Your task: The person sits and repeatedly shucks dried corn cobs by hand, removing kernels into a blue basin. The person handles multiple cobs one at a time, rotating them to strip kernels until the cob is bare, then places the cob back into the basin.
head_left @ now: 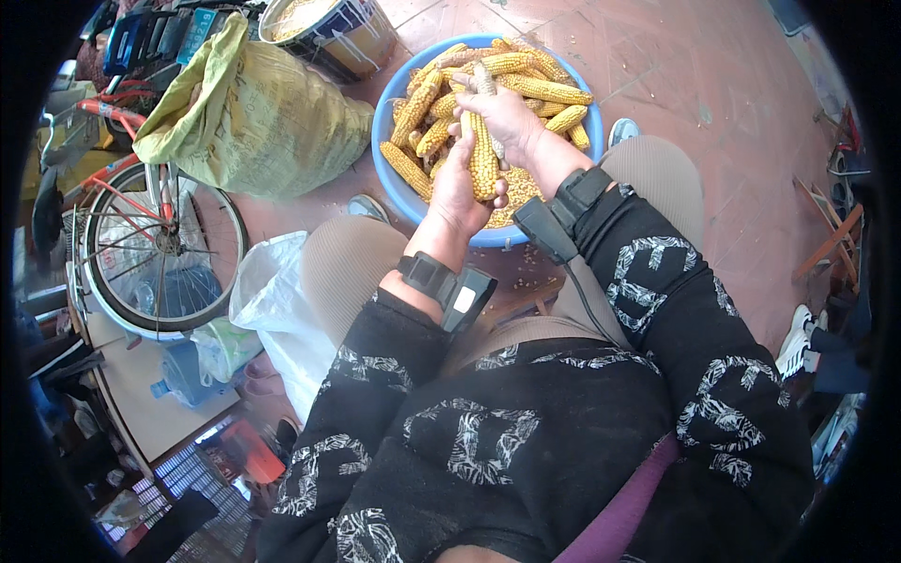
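A blue basin (383,127) full of yellow ears of corn (408,170) stands on the floor between my knees. Loose kernels (518,190) lie in its near part. Over the basin, my left hand (452,192) is wrapped round an ear of corn (483,167) that points away from me. My right hand (514,122) grips a pale, stripped corn cob (484,79), which lies against the ear; its far end sticks out past my fingers. Part of the cob is hidden under the right hand.
Left of the basin stands a yellow-green woven sack (272,117), with a bucket (361,42) behind it. Further left are a bicycle wheel (161,246), a white plastic bag (282,310) and a blue water jug (183,373). Another person's shoe (796,342) shows at the right.
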`<state>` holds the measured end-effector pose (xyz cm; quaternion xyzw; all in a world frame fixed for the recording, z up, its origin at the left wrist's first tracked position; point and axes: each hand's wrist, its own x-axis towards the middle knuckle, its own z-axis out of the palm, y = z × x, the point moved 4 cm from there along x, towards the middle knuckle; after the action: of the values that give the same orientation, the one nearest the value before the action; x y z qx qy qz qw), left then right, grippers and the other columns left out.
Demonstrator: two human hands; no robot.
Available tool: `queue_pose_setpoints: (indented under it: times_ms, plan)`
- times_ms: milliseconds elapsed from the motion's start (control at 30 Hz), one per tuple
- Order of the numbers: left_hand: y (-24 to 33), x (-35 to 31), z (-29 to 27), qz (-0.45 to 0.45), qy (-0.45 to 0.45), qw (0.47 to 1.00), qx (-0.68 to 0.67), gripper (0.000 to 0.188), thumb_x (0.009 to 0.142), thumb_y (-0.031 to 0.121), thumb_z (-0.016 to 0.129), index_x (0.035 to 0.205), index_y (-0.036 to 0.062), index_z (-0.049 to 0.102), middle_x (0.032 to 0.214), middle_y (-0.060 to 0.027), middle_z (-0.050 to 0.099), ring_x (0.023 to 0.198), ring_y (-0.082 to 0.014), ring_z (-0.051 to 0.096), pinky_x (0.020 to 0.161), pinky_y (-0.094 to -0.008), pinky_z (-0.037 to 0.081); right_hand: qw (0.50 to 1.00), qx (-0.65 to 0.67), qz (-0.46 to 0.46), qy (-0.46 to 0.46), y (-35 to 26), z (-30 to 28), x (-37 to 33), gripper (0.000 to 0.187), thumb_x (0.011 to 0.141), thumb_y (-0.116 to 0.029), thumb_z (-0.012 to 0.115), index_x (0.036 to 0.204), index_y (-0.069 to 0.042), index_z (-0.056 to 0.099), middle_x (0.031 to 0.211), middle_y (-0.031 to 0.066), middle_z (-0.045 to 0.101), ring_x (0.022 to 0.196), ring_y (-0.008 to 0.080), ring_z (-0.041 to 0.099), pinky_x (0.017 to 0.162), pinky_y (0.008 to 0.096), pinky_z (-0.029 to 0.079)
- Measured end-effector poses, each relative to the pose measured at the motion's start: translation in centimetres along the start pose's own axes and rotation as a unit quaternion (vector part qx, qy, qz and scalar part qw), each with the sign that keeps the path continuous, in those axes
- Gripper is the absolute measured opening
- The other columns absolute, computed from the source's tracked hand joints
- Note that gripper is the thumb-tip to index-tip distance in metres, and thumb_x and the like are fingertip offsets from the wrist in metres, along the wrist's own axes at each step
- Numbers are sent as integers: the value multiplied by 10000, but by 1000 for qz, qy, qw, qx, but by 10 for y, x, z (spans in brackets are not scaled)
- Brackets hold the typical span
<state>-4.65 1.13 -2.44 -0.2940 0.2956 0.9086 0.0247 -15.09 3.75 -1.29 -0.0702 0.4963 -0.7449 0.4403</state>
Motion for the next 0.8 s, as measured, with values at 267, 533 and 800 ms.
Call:
queue_pose_setpoints:
  times_ms: [267, 533, 800]
  plan:
    - [-6, -2, -1, -9, 58, 998, 32, 323, 929, 478, 426, 972, 166, 498, 681, -65, 547, 433, -156, 466, 332, -213, 292, 988, -130, -31, 78, 13, -7, 7, 365, 828, -153, 602, 1170, -31, 566, 900, 131, 640, 671, 186, 633, 597, 309, 510]
    - [0, -6, 3, -34, 13, 999, -26, 341, 933, 499, 389, 1031, 191, 497, 742, -82, 541, 507, -170, 468, 393, -241, 312, 975, -188, -92, 71, 8, -9, 15, 336, 837, -216, 607, 1142, -77, 588, 907, 137, 644, 796, 204, 644, 716, 339, 510]
    - [-4, 2, 0, -11, 26, 1000, 13, 309, 939, 473, 406, 1034, 189, 482, 747, -41, 555, 493, -163, 487, 373, -237, 331, 996, -83, -14, 36, 7, -1, 2, 430, 878, -155, 580, 1284, -54, 480, 865, 64, 573, 693, 154, 564, 631, 294, 494]
